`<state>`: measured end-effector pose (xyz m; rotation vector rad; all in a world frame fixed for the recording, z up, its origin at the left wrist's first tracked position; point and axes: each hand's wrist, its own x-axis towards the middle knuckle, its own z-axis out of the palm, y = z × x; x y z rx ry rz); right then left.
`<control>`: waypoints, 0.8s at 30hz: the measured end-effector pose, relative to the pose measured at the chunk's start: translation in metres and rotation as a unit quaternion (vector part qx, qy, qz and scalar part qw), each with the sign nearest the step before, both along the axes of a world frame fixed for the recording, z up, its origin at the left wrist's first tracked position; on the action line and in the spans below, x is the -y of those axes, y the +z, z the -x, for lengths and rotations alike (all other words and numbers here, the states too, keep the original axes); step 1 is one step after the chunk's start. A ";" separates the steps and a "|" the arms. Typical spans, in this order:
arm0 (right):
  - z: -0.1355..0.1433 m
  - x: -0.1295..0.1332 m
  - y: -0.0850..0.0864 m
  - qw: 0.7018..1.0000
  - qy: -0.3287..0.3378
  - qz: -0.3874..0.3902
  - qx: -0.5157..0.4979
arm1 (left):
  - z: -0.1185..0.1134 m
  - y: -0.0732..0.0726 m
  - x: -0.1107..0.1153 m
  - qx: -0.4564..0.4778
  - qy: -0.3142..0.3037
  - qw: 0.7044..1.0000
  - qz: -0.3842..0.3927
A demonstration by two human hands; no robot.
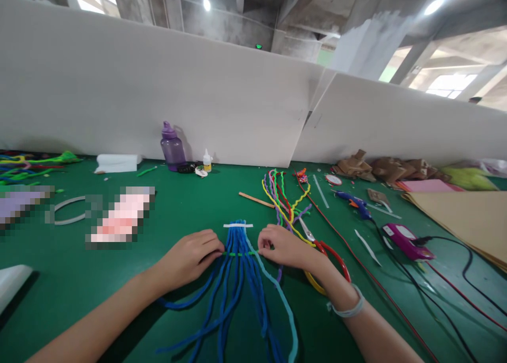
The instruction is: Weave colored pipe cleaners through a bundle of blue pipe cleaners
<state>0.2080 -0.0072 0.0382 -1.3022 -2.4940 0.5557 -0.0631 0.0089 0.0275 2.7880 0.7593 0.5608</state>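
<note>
Blue fuzzy pipe cleaners hang fanned out on the green table, their upper ends gathered at a white strip. One lighter blue pipe cleaner runs down the right side of the bundle. A thin green pipe cleaner crosses the blue strands just below the white strip. My left hand pinches its left end with thumb and fingertips. At its right end, my right hand is closed in a pinch too. Red-and-yellow-handled scissors lie partly under my right forearm.
Coloured pipe cleaners and a wooden stick lie ahead. A blue glue gun, a magenta device and cables are on the right. A purple bottle and a small glue bottle stand by the white partition.
</note>
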 end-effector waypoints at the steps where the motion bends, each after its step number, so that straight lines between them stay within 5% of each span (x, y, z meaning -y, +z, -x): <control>1: 0.000 0.000 0.000 1.000 -0.003 0.001 -0.003 | 0.000 0.000 -0.001 0.000 0.001 1.000 -0.008; 24: 0.007 -0.001 -0.009 0.997 -0.072 -0.038 0.003 | -0.004 -0.007 -0.001 -0.028 0.076 0.989 -0.122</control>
